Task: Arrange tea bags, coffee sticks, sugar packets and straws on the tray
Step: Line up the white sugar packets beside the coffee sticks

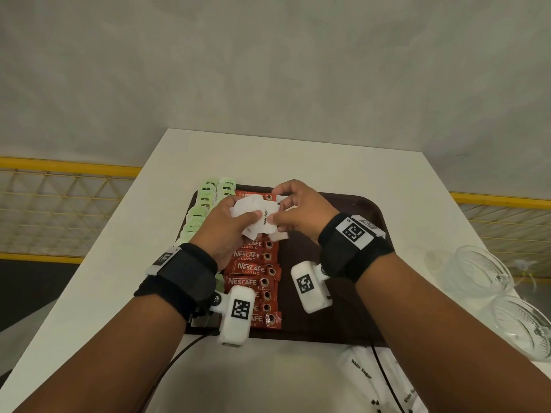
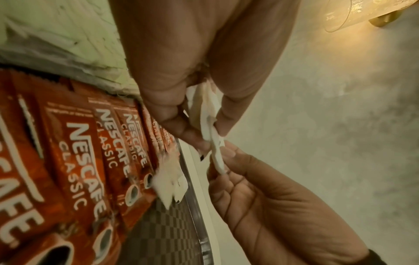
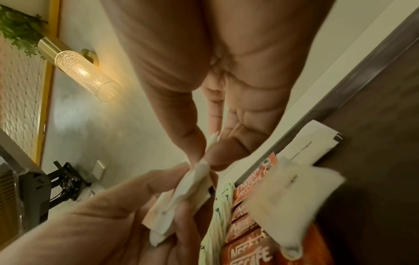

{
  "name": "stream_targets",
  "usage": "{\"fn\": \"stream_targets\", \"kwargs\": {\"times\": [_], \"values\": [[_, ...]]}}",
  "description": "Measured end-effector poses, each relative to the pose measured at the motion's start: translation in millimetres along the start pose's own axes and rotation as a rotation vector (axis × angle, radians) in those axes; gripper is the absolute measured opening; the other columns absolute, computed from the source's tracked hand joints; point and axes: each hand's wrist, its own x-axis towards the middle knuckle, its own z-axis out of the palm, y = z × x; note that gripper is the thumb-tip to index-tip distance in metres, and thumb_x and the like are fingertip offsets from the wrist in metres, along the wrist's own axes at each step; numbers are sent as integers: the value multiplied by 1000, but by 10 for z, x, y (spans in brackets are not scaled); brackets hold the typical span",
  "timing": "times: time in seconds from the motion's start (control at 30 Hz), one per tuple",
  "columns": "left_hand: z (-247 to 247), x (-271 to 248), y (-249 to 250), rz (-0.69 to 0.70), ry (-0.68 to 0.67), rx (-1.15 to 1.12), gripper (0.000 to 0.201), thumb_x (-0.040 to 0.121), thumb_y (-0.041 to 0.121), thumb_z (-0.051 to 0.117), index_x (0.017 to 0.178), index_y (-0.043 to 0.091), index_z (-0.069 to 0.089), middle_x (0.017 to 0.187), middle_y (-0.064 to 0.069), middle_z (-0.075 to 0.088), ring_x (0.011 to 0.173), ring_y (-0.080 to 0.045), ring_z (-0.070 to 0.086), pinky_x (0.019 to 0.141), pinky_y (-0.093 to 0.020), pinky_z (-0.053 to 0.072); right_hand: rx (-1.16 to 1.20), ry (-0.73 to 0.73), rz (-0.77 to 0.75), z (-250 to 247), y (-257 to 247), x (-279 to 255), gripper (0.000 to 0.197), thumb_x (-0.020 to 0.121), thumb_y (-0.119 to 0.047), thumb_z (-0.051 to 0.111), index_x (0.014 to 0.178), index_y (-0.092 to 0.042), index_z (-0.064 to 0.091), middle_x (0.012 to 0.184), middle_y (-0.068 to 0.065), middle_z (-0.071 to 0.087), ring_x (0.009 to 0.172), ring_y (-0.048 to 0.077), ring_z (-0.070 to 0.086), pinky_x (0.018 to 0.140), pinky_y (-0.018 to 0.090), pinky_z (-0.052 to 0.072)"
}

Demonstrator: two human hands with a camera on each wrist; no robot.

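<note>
Sugar packets (image 1: 256, 217), a small white bunch of them, sit fanned in the left hand (image 1: 226, 231), thumb on top and fingers curled under, held above the tray (image 1: 351, 234). The right hand (image 1: 298, 213) pinches the edge of one packet between thumb and forefinger, as if peeling it off the bunch.

To do this well, I would draw out one packet at a time, keeping the left grip firm enough that the rest do not slide. Paper this thin should bend and slip easily, so a pinch near a corner seems best.

A few packets (image 1: 278, 235) already lie just right of the coffee sticks (image 1: 253, 269), which run in a red column down the tray; green tea bags (image 1: 205, 204) line the left side. The next packet probably belongs in that white column, overlapping like the sticks. The tray's right side is bare. More sugar (image 1: 384, 380) waits on the surface (image 1: 328, 162), near the glass bowls (image 1: 483, 272). No straws show.
</note>
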Motion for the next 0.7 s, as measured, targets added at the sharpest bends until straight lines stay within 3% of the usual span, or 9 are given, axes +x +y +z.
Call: {"fn": "stream_targets", "kwargs": {"times": [0.13,0.27,0.37,0.43,0.5,0.6,0.7], "values": [[26,-4,10,36,-5,39,41,90,5,67,128,9,53,125,-20,62,109,-36,65,85,-48,58,22,-39,1,-9,-35,-35,40,81,-2,73,116,-13,58,85,7,62,78,29,68,78,43,59],[46,-52,55,134,-21,189,46,80,18,78,122,13,58,120,-15,65,109,-34,65,89,-51,56,-84,-2,-55,-93,-97,-57,24,79,-18,79,99,-12,68,81,-3,64,74,12,64,65,25,54],[26,-68,92,155,47,199,36,89,18,71,122,13,56,117,-11,64,107,-32,65,86,-48,58,-127,68,-65,-215,-82,-5,14,80,-14,77,90,-7,68,77,5,64,63,12,56,59,22,48],[-21,-58,108,145,123,212,35,93,20,66,125,14,53,114,-6,62,103,-27,65,85,-47,58,19,170,10,-322,-8,52,11,82,-6,74,85,-7,64,88,14,66,70,19,63,61,25,53],[-79,-73,115,147,171,213,30,95,18,63,123,15,52,111,-2,60,98,-21,64,84,-46,58,266,271,114,-392,81,84,16,83,5,70,80,-7,58,104,20,63,88,29,67,70,32,58],[-150,-98,103,146,188,204,24,96,17,61,118,18,53,110,0,59,101,-22,63,88,-48,57,539,305,240,-386,212,88,19,85,13,62,83,-3,52,108,21,62,104,35,64,77,37,59],[-176,-129,91,138,190,223,27,96,19,61,121,16,53,111,0,59,101,-21,62,88,-48,57,418,321,377,-301,346,168,17,85,4,67,87,-7,55,108,18,67,100,30,67,71,31,59]]}}
